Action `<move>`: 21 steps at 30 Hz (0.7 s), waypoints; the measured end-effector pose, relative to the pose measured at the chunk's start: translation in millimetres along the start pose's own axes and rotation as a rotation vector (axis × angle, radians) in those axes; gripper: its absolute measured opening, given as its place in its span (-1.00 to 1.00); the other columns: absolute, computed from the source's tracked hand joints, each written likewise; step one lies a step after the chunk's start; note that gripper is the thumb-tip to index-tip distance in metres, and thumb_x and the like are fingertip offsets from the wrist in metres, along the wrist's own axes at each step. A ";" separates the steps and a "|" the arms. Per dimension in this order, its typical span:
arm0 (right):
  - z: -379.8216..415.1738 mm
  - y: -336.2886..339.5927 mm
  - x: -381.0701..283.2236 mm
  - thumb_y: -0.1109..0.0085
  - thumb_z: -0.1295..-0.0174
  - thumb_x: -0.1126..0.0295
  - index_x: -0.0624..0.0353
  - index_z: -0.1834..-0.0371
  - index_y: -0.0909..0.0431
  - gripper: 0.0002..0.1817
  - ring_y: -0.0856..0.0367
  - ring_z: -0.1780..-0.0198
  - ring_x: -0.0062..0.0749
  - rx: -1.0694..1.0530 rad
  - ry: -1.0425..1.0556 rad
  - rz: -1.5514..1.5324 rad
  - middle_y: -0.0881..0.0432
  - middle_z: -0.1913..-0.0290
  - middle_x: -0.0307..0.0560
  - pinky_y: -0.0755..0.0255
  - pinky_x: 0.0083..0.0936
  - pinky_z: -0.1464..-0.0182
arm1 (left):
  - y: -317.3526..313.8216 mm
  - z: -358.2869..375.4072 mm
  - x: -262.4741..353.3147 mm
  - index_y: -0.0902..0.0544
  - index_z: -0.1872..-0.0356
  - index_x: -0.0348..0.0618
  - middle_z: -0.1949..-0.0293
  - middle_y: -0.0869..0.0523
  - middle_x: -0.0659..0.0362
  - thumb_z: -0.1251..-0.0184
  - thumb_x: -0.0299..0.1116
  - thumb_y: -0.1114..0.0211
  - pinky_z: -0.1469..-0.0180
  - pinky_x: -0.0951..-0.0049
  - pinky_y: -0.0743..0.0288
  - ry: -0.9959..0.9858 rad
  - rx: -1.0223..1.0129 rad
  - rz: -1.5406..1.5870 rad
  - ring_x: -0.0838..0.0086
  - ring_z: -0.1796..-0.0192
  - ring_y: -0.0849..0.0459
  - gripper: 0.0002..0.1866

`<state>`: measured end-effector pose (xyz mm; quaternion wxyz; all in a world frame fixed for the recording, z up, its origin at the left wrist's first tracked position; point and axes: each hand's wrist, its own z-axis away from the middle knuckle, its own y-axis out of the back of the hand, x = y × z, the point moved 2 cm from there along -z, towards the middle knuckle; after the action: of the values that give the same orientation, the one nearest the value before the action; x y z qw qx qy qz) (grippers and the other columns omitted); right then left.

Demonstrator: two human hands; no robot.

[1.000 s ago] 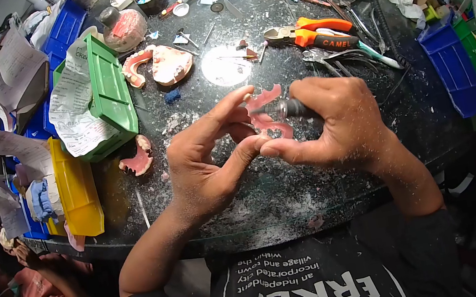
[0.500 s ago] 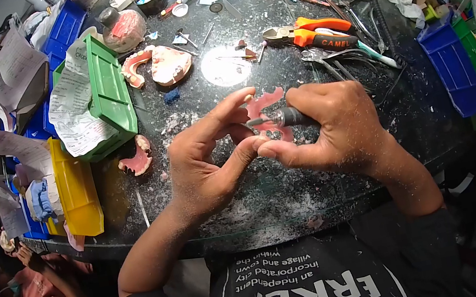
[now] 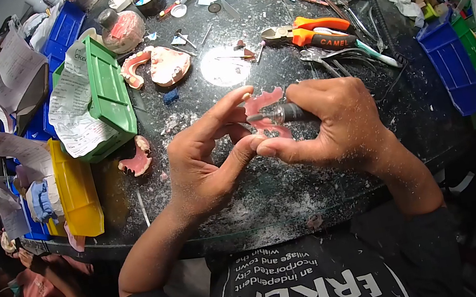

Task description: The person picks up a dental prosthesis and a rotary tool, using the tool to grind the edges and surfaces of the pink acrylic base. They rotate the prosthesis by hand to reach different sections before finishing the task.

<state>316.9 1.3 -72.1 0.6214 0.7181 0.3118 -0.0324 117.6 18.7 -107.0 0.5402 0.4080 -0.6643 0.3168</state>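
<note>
My left hand (image 3: 207, 154) is closed on a pink denture base (image 3: 265, 101), pinching it between thumb and fingers. Its edge is notched, and part of it lies hidden behind my fingers. My right hand (image 3: 336, 125) grips a dark rotary handpiece (image 3: 297, 112) that points left. The burr (image 3: 255, 118) at its tip overlaps the inner side of the denture base. The tip of my right thumb is right beside my left thumb. Fine pale dust speckles both hands and forearms.
Pliers with orange handles (image 3: 319, 29) lie behind my right hand. A pink denture piece (image 3: 136, 158) and a dental cast (image 3: 169, 65) are at the left, near a green bin (image 3: 110, 85) and a yellow bin (image 3: 76, 189). Blue bins (image 3: 449, 66) stand right. Another person (image 3: 53, 292) sits lower left.
The handpiece and burr have shifted slightly against the denture base, and the base has tilted a little. Both hands keep their hold, nearly in the same place.
</note>
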 end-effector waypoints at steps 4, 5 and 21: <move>4.0 -11.1 0.3 -0.28 -0.06 -0.40 0.14 0.51 -0.62 -0.30 -0.61 0.62 -0.32 0.081 0.022 -0.054 -0.55 0.64 -0.10 -0.45 -0.34 0.56 | 2.9 0.2 -2.9 -0.49 -0.34 -0.29 0.04 -0.75 0.04 -0.30 -0.53 -0.40 -0.04 0.50 -0.59 -0.039 -0.017 -0.074 0.53 0.03 -0.72 -0.44; 2.6 -8.1 0.4 -0.28 -0.06 -0.39 0.15 0.49 -0.64 -0.31 -0.61 0.62 -0.31 0.045 0.009 -0.034 -0.55 0.64 -0.10 -0.45 -0.34 0.56 | 1.8 -0.2 -1.9 -0.50 -0.34 -0.29 0.04 -0.75 0.05 -0.30 -0.53 -0.40 -0.04 0.51 -0.59 -0.040 -0.011 -0.051 0.53 0.03 -0.72 -0.44; 0.2 -0.7 -0.1 -0.28 -0.06 -0.40 0.17 0.48 -0.65 -0.29 -0.62 0.61 -0.32 -0.002 0.004 0.007 -0.57 0.62 -0.09 -0.45 -0.34 0.55 | 1.1 -0.2 -1.1 -0.50 -0.34 -0.28 0.09 -0.76 0.07 -0.30 -0.51 -0.40 0.02 0.54 -0.59 0.003 -0.013 -0.028 0.58 0.10 -0.71 -0.44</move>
<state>316.6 1.1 -72.7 0.6215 0.7187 0.3104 -0.0285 116.8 19.6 -107.9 0.5482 0.4135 -0.6597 0.3055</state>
